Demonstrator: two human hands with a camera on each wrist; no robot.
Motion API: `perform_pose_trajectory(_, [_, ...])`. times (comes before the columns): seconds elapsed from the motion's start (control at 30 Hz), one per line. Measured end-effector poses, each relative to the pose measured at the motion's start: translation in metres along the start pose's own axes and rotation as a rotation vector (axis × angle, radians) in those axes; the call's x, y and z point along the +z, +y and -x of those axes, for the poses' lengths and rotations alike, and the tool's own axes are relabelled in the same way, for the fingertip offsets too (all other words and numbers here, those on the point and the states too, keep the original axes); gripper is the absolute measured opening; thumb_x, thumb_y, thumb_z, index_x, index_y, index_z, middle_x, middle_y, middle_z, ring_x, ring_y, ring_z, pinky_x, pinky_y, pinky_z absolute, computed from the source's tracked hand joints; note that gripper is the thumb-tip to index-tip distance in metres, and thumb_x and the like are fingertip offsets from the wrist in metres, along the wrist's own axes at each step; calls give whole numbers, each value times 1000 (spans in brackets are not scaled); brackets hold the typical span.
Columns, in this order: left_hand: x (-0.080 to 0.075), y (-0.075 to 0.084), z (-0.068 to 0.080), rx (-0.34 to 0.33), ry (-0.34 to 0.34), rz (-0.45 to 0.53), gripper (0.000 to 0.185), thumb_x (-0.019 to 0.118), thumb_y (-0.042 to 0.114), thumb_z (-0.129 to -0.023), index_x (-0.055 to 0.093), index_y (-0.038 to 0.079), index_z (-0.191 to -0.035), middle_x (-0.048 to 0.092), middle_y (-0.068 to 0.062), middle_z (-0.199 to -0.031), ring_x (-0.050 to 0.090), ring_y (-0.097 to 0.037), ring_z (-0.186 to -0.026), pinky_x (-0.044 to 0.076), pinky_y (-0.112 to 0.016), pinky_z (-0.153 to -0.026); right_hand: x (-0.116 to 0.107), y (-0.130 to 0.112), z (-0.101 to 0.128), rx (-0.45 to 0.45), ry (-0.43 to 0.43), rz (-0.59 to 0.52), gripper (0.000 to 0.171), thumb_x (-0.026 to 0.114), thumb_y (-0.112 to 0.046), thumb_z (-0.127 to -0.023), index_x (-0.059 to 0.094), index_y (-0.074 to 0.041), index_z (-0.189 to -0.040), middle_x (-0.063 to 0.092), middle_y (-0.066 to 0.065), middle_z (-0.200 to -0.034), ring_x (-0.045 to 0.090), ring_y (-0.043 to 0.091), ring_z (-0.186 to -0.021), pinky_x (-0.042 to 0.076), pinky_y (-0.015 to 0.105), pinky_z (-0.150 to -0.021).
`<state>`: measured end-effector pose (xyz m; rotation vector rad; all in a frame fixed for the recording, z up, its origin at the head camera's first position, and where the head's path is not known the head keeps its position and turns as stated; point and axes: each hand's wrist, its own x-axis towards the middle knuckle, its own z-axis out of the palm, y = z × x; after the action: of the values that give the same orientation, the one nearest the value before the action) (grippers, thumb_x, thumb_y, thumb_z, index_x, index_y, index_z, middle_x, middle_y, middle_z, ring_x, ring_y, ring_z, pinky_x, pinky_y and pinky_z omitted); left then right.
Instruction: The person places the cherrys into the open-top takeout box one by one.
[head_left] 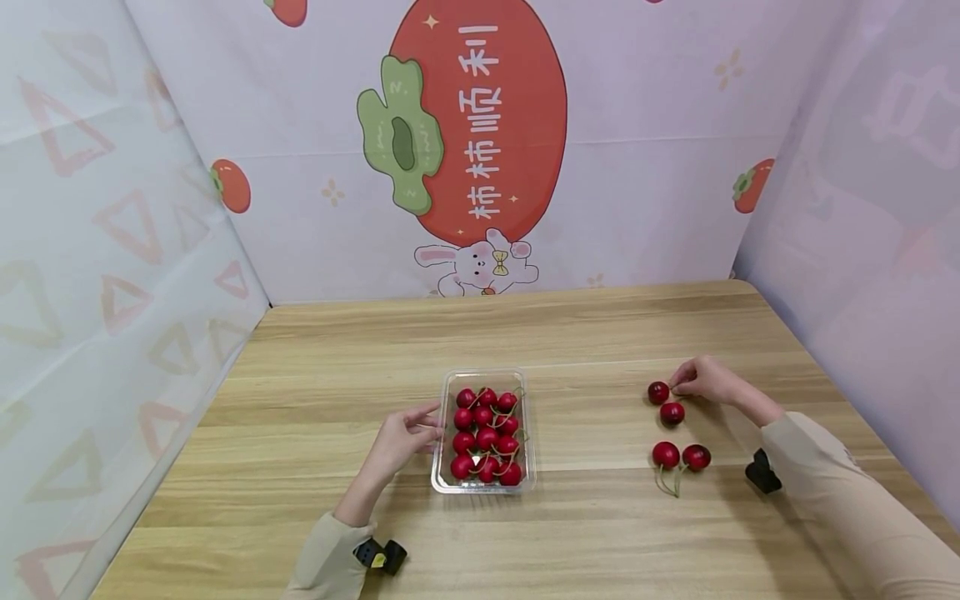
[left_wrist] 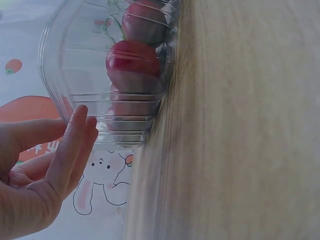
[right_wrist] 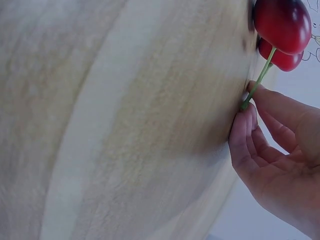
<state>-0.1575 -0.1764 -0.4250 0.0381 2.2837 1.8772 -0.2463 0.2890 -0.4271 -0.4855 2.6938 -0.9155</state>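
A clear plastic box (head_left: 529, 467) stands mid-table with several red cherries (head_left: 486, 437) inside, some with green stems. At its left side, my left hand (head_left: 402, 442) touches the wall with fairly straight fingers; the left wrist view shows the fingertips (left_wrist: 80, 112) against the clear plastic. Off to the right, my right hand (head_left: 708, 381) pinches a thin green stem (right_wrist: 261, 77) between thumb and fingers, close to the tabletop. Two dark red cherries, one farther back (head_left: 658, 392) and one nearer (head_left: 672, 412), lie beside those fingers.
Closer to me, another two cherries (head_left: 666, 455) lie on the wooden table (head_left: 585, 533), their stems pointing towards me. Printed cloth walls (head_left: 637, 217) enclose the table at the back and both sides. Black wrist devices (head_left: 763, 472) sit at both sleeves.
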Motion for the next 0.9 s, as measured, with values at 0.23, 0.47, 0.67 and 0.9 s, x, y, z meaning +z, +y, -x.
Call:
perform_pose_trajectory(0.23, [1,1,0,-13,11,-1,44,54,-10,-78,46,-11,-121,59,-28,-97,62,-36,-80,58,-33,-65,0,0,0,-5,0,-14,12,61,-2,-79,64,9,-82,64,11,-77,51,10,-61,47,18,-49])
perform_pose_trajectory(0.47, [1,2,0,-16,12,-3,44,55,-10,-79,46,-10,-122,59,-28,-97,62,-36,-80,58,-33,-65,-2,1,1,8,-34,-54,14,60,-3,-81,62,10,-84,64,9,-77,52,9,-63,50,20,-51])
perform_pose_trajectory(0.67, [1,1,0,-17,9,2,44,54,-10,-79,46,-10,-122,59,-27,-96,62,-35,-80,58,-33,-65,-3,2,2,23,-71,-112,14,58,-2,-82,61,12,-86,63,10,-80,55,10,-65,54,23,-54])
perform_pose_trajectory(0.9, [1,-1,-1,-16,8,5,44,54,-10,-78,46,-10,-122,59,-27,-96,63,-35,-79,58,-34,-65,-3,1,3,55,-86,-229,18,56,1,-83,58,17,-91,63,15,-85,60,13,-65,57,25,-58])
